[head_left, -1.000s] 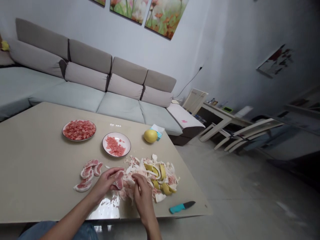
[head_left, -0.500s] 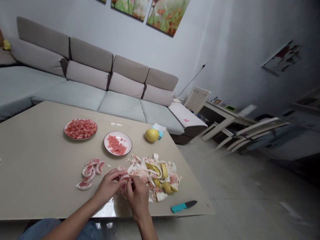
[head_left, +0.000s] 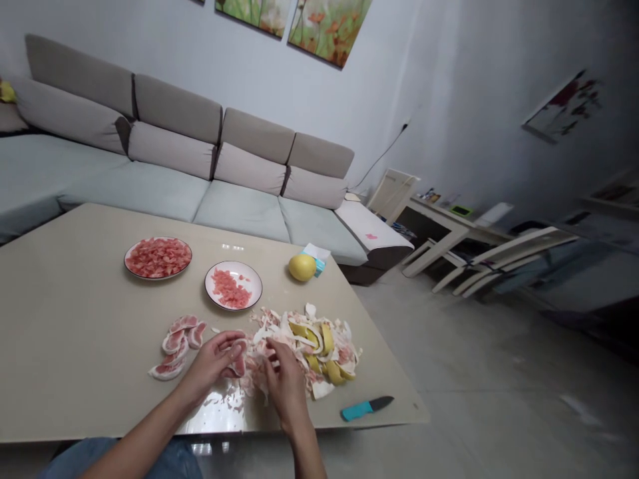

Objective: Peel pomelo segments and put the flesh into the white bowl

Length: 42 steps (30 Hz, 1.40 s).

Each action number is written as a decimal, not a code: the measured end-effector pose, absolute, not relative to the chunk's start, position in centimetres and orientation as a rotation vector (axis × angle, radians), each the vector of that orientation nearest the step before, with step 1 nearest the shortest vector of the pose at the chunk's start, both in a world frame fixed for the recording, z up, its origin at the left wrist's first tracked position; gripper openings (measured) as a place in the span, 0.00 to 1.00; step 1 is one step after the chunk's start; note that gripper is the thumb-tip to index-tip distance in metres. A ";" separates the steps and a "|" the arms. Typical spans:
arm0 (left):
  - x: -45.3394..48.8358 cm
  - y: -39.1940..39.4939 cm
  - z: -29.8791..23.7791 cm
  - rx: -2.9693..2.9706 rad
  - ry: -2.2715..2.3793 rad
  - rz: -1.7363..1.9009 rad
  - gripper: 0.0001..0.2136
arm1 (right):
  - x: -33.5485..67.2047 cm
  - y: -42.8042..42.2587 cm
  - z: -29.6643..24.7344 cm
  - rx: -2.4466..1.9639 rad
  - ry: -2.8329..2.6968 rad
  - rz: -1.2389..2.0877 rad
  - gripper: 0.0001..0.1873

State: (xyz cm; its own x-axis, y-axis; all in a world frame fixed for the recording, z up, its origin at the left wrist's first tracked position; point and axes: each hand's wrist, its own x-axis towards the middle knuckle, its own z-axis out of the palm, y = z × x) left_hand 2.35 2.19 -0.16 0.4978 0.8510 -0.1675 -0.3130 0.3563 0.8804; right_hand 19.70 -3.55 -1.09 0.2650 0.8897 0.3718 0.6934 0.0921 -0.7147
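My left hand (head_left: 212,364) is closed around a pink pomelo segment (head_left: 239,359), held over the near part of the table. To its right, my right hand (head_left: 289,386) is apart from the segment, its fingers curled together at the edge of a heap of peel and membrane (head_left: 274,327). What is between those fingertips, if anything, is too small to make out. Several unpeeled segments (head_left: 174,342) lie left of my left hand. Beyond my hands, a white plate (head_left: 251,274) bears some loose pink pulp (head_left: 229,289).
A fuller plate of pulp (head_left: 158,257) stands farther left. A whole yellow pomelo (head_left: 302,267) sits by a tissue pack (head_left: 319,255) at the back right. The turquoise-handled knife (head_left: 357,411) lies near the table's right front corner. A sofa (head_left: 244,206) runs behind the table (head_left: 84,313).
My hands have come apart. The right hand has moved right, off the segment and toward the peel heap, while the left keeps the segment. The view has shifted slightly.
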 end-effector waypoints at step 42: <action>1.2 3.1 -1.4 0.685 0.409 0.453 0.12 | 18.9 -3.8 1.4 -1.718 -1.353 0.085 0.08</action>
